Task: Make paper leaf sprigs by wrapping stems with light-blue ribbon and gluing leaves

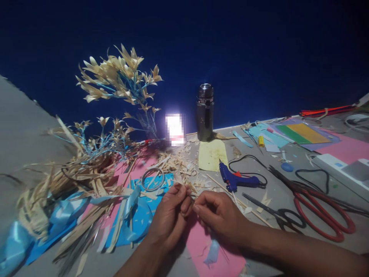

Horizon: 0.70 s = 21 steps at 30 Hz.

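My left hand point(174, 211) is closed, thumb pressed to curled fingers. Close beside it, my right hand point(220, 213) makes a pinch, its fingertips almost meeting those of the left. Whatever lies between the fingers is too small or hidden to name. Pink paper point(216, 250) lies below the hands, with a scrap of light blue ribbon point(212, 252) on it. Pale dried husk shavings point(180, 165) are scattered just beyond the fingertips. A blue glue gun point(236, 179) rests past my right hand, its nozzle over a yellow paper point(211, 154).
On the right lie small black scissors point(284, 215), large red-handled scissors point(323, 207) and a white power strip point(343, 173). A dark flask point(205, 113) stands at the back. Husk flowers on blue stems point(127, 77) rise at the left, above dried husks point(95, 184) and a tape roll point(152, 179).
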### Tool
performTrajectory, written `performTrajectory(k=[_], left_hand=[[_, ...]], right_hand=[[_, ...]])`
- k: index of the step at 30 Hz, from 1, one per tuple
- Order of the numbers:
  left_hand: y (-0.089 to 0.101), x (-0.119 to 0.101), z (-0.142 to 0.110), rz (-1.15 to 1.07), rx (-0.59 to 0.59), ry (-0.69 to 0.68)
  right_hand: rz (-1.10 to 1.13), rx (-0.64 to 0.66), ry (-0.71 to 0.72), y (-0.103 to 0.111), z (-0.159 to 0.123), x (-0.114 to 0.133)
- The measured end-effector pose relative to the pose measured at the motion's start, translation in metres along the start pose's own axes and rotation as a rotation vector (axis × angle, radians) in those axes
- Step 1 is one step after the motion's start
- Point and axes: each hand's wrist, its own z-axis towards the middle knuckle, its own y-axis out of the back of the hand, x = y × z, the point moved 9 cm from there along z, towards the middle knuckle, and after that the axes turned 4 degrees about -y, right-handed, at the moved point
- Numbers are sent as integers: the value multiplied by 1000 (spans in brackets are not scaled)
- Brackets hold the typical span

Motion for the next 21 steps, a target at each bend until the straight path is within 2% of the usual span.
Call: performTrajectory(k=[4, 10, 21], left_hand=[[-3, -9, 0, 47, 21, -65], [-3, -19, -3, 45, -18, -150], [-1, -13, 0, 31, 14, -96]], right_hand=[[-14, -15, 4, 2, 0, 2], [-50, -23, 30, 4, 0, 8], [-113, -22, 6, 4, -1, 3]])
